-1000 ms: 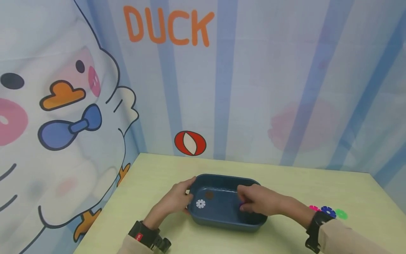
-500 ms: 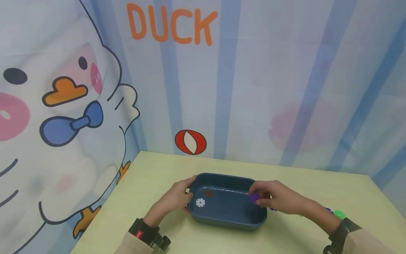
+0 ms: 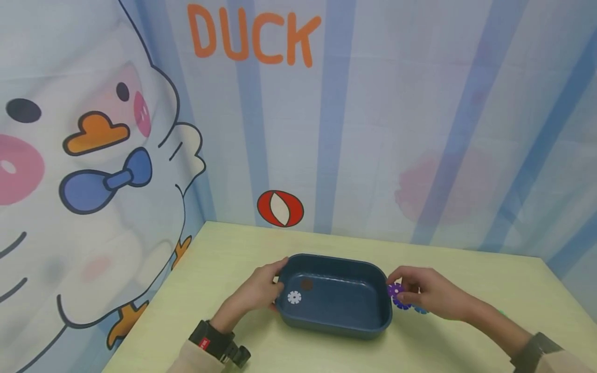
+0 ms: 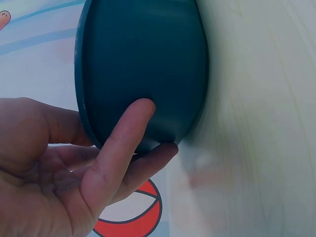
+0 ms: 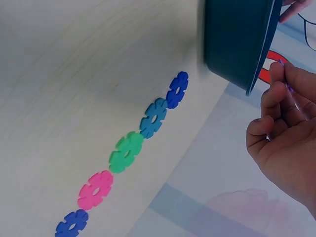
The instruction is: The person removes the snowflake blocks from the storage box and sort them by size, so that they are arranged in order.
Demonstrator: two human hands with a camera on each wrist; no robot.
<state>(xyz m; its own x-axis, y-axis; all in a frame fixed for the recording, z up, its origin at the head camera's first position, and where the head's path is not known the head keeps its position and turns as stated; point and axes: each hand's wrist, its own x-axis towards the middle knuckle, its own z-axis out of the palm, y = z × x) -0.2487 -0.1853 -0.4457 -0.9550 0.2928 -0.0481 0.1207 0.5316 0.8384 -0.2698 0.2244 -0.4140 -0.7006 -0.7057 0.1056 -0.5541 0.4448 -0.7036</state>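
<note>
A dark blue plastic basin (image 3: 336, 324) stands on the table. My left hand (image 3: 258, 289) holds its left end, with fingers against the outer wall in the left wrist view. Inside the basin lie a white snowflake disc (image 3: 294, 297) and a brown disc (image 3: 306, 284). Just beyond the right rim, my right hand (image 3: 431, 292) pinches a purple snowflake disc (image 3: 395, 290) between thumb and fingers. Behind it, a dark blue disc (image 5: 177, 90) is nearest the basin in a row on the table. The right wrist view shows only a sliver of the purple disc.
Along the table the row continues with a teal disc (image 5: 153, 118), a green disc (image 5: 126, 152), a pink disc (image 5: 95, 190) and another blue disc (image 5: 72, 224). A printed duck curtain (image 3: 373, 129) hangs behind the yellowish table (image 3: 252, 238).
My right hand has come up out of the basin and moved right past its rim, carrying the purple snowflake disc. The left hand and the basin have stayed in place.
</note>
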